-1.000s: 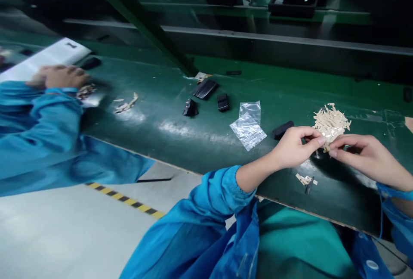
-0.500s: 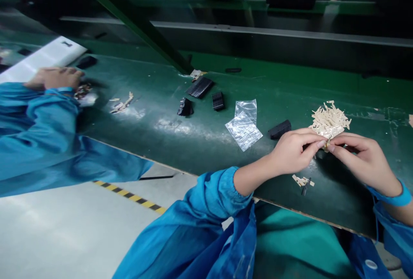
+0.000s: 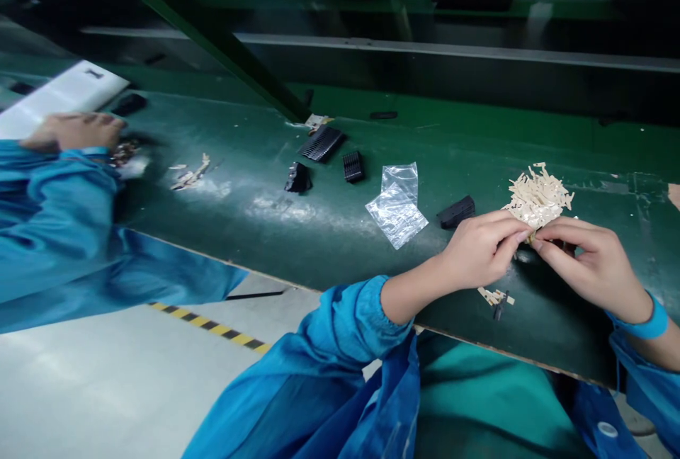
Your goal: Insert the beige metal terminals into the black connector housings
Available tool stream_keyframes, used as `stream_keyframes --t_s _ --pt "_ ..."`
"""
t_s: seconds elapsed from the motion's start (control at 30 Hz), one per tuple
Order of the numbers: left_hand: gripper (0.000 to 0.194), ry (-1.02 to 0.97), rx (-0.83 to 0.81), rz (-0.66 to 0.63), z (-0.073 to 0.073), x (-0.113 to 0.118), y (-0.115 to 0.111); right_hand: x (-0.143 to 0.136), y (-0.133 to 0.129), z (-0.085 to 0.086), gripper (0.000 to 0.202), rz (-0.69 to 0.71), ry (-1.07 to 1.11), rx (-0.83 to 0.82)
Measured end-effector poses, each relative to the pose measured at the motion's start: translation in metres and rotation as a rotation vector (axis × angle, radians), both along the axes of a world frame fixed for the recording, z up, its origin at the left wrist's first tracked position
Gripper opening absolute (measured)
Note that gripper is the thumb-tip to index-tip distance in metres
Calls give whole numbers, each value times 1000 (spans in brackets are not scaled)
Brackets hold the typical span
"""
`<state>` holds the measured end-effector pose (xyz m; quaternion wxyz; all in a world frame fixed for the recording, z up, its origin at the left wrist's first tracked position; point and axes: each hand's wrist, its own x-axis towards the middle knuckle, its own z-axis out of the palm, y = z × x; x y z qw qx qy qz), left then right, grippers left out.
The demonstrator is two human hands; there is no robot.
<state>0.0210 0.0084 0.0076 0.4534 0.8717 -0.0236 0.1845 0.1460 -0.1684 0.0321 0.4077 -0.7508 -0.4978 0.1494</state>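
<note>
A dark-green worktop [image 3: 329, 250] carries a heap of small, flat cream strips [image 3: 539, 197], clear crinkled plastic film [image 3: 397, 214], two ribbed black blocks [image 3: 321, 144] and, nearer its front edge, loose cream pieces [image 3: 489, 297].

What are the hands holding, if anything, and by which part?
A small yellowish piece, pinched between left hand and right hand; cannot tell by which part.

No lettering, brand or number legible. Yellow-and-black striped marking [image 3: 211, 326] on pale floor [image 3: 95, 395], below desk's [image 3: 329, 246] near edge, leftward.
</note>
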Motion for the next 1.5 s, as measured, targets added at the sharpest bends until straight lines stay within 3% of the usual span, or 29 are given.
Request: stream_keyframes --t_s 0.2,0.27,0.33,0.5,0.63,0.93,1.17,1.37,1.5 --pt "27 245 209 124 -2 4 -4 4 -7 4 13 -40 116 -61" --pt "23 312 194 135 -2 6 -4 6 -8 6 14 -45 183 -75" --pt "18 321 37 84 -1 8 -4 8 -7 9 16 -32 241 -96" --pt "22 373 -618 -121 1 12 2 10 -2 11 20 22 280 -167" --pt "20 378 -708 -83 2 11 4 10 -3 9 20 33 241 -168" --pt "17 337 -637 -47 5 9 2 10 -5 7 22 83 102 -147" --pt "13 149 -309 148 1 7 -1 1 -5 -4 5 -149 -349 -11" --pt "16 73 -27 27 -4 5 0 -6 -1 -9 15 -70 -362 -35" --pt "18 58 46 -17 -5 4 1 -5 2 -7 18 -61 -246 -51"
